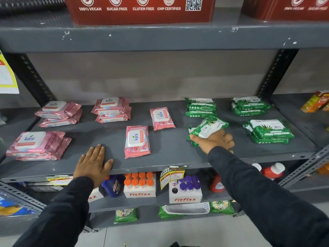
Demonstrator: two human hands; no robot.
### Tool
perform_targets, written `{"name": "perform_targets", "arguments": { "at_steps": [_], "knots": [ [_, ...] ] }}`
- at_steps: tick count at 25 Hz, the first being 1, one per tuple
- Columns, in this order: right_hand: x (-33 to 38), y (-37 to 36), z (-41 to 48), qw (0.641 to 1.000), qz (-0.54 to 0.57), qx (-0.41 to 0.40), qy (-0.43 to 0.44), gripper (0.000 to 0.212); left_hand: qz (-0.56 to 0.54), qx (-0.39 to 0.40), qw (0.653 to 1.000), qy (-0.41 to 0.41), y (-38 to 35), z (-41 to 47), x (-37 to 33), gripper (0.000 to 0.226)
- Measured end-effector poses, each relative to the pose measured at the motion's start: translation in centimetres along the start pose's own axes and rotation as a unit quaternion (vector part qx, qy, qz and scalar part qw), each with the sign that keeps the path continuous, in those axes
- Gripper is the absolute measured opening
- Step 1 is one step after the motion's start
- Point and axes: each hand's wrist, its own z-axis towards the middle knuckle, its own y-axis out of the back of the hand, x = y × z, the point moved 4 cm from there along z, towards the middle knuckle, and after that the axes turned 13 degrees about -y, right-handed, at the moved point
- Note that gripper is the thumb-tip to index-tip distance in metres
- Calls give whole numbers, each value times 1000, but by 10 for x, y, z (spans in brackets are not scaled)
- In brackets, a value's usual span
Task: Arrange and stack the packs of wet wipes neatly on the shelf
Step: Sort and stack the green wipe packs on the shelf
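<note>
So the right hand (216,140) is wrapped around the near end of a green pack (208,130), thumb along the front edge and fingers underneath as far as I can tell, with the pack tipped up off the shelf (169,157) at an angle. It looks like there's a second green pack tucked right under it, but I can't say for sure whether the hand has both. The left hand (93,164) isn't holding anything, just lying flat, palm down, on the front part of the shelf, fingers spread.

These packs look like soft film pouches, squishy and floppy, fairly light, and probably a bit slick on the outside. Grabbing one by a short end like this will likely let the far end droop, so I'd pinch across the middle or slide fingers flat underneath. Nothing fragile here, though squeezing hard would just crumple the wrapper.

Moving out: two loose pink packs lie singly mid-shelf, one nearer (137,141) and one further back (161,118), both with stiff white flip lids that'd make a good flat spot for stacking. Pink stacks (112,109) sit to the left, green stacks (201,107) behind and to the right.
</note>
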Motion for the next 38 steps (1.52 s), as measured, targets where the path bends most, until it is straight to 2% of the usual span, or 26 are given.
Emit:
{"name": "perform_targets", "arguments": {
  "at_steps": [7,9,14,17,19,20,23,26,29,33,38],
  "knots": [
    [-14,15,17,994,-16,17,109,74,-3,-5,1000,-2,-1,0,1,69],
    [-24,23,32,990,-30,33,132,67,-4,-6,1000,-1,-2,0,1,69],
    [-28,50,44,988,19,55,145,79,0,-15,1000,-3,-4,1,2,69],
    [-1,43,17,990,-50,-9,132,108,2,-13,1000,-5,-3,1,2,68],
    [12,29,4,991,-98,-7,90,124,2,-9,1000,-4,-2,1,1,68],
    [15,23,2,991,-117,-5,71,126,2,-4,1000,-3,-1,0,1,69],
    [14,19,11,988,-137,-12,75,106,1,-3,1000,-1,-1,-1,0,69],
    [12,30,25,976,-159,20,147,90,-2,-12,1000,-3,-1,0,1,68],
    [15,45,41,947,-208,99,226,95,2,-11,1000,0,-2,1,1,68],
    [21,53,55,911,-281,129,272,102,3,-11,1000,-3,-1,0,1,68],
    [27,54,56,903,-283,153,285,99,7,-4,1000,-2,-2,0,2,69]
  ]
}}
